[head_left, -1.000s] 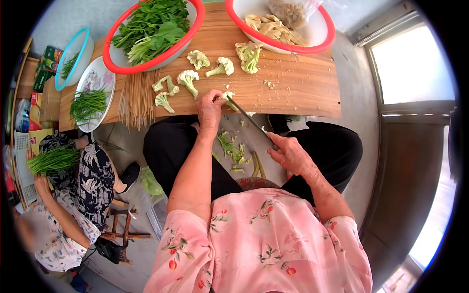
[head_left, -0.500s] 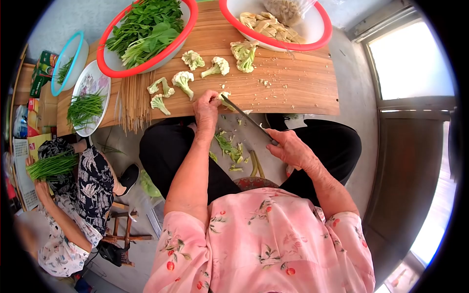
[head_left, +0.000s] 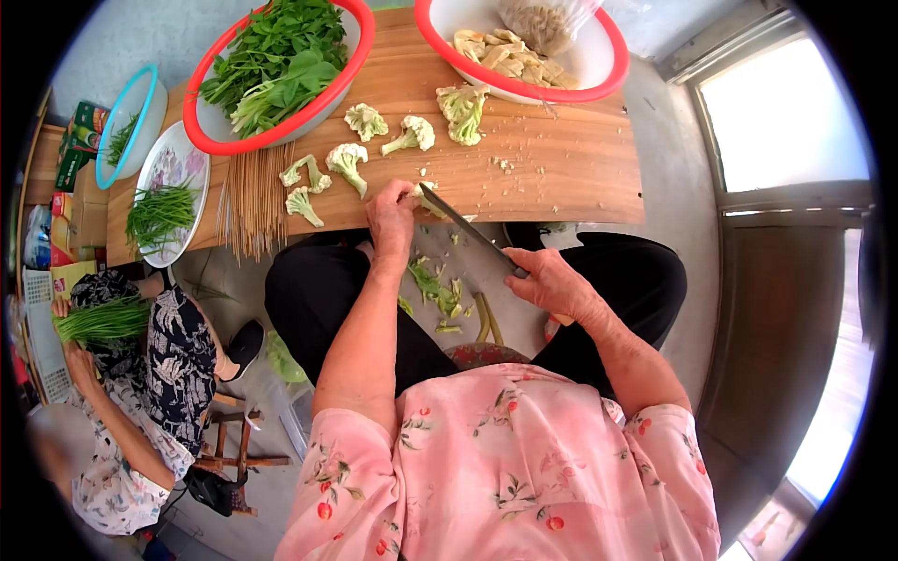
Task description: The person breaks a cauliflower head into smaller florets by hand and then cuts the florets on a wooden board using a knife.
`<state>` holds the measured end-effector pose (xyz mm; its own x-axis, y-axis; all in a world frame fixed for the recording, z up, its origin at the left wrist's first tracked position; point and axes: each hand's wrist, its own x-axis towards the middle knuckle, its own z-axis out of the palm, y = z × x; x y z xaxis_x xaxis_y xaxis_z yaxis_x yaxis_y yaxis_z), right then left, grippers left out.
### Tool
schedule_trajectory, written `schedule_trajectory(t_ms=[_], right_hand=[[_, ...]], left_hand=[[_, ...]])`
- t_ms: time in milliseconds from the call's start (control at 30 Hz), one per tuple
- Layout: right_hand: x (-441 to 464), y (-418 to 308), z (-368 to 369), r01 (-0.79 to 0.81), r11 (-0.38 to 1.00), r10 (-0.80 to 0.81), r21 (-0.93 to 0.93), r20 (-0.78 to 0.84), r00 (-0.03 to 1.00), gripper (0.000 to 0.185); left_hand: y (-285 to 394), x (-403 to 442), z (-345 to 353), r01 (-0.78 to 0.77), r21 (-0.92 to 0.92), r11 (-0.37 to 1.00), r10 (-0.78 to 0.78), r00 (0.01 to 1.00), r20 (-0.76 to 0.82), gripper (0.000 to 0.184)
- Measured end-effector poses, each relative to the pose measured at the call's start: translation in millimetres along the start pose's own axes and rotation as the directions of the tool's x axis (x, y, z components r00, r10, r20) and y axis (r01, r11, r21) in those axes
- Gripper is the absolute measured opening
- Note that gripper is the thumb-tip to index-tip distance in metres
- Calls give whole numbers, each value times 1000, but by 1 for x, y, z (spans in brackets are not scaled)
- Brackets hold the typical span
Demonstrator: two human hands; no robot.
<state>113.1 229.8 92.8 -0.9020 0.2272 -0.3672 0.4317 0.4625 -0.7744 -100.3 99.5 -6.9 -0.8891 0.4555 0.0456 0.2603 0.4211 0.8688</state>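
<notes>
At the near edge of the wooden table [head_left: 561,178], my left hand [head_left: 391,217] pinches a small cauliflower piece [head_left: 428,194]. My right hand [head_left: 550,280] is closed round the handle of a long knife [head_left: 468,227], whose blade tip lies against that piece. Beyond my left hand are several cut florets, among them one long-stemmed floret [head_left: 348,165] and another with a thick stem [head_left: 410,136]. A larger cauliflower chunk [head_left: 462,114] sits farther back. Small white crumbs are scattered to the right of it.
Thin wooden skewers [head_left: 253,201] lie left of the florets. Behind stand a red-rimmed basin of greens [head_left: 208,142] and another red-rimmed basin [head_left: 613,70]. A plate [head_left: 199,159] holds chives. At the left, a seated person [head_left: 131,449] holds a green bunch. Trimmings [head_left: 435,288] litter the floor.
The table and its contents have shifted slightly left in view. My left hand still holds the cauliflower piece, and the knife blade stays against it.
</notes>
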Motion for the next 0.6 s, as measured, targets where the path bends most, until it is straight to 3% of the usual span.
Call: schedule_trajectory(t_ms=[600], right_hand=[[-7,19,35,1,993,14,118,-133,991,42]], left_hand=[[-3,-1,-2,30,65,997,-30,1000,2,13]])
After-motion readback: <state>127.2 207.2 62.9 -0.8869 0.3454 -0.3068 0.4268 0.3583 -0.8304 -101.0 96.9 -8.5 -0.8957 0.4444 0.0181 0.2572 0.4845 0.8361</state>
